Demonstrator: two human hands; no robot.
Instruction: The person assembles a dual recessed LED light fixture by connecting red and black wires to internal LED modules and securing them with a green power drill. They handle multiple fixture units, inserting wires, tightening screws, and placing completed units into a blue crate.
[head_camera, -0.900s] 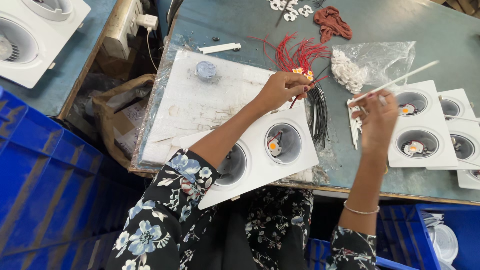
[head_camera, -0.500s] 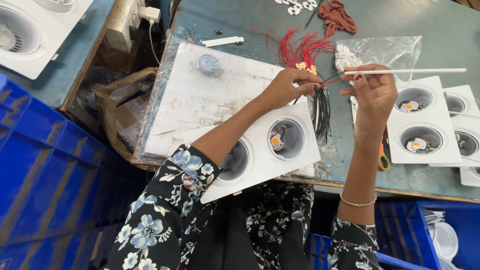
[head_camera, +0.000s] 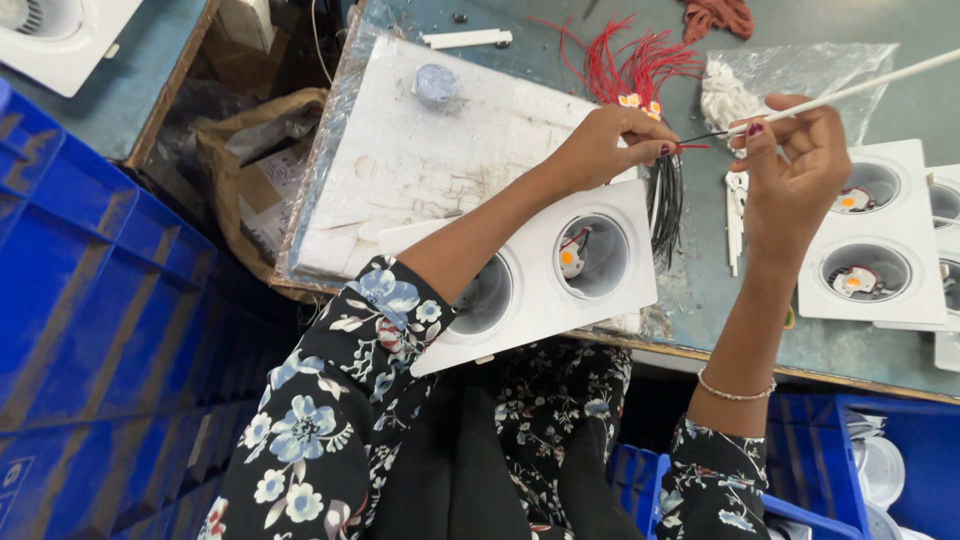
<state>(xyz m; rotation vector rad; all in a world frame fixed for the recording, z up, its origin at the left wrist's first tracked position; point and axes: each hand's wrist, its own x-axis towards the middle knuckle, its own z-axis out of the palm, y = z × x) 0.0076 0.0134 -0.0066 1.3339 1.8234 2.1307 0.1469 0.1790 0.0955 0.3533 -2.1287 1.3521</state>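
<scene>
Left hand (head_camera: 610, 145) pinches a thin red-and-black wire (head_camera: 695, 140); right hand (head_camera: 790, 165) grips a long white sleeve tube (head_camera: 860, 88), its end at the wire. Both are held above the bench (head_camera: 700, 290) near its front edge, over a white twin-recess lamp housing (head_camera: 540, 280)

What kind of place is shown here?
Probably a small workshop that assembles light fittings: white twin-socket housings lie on a worn bench, with a bundle of red wires and blue crates beside it.
</scene>
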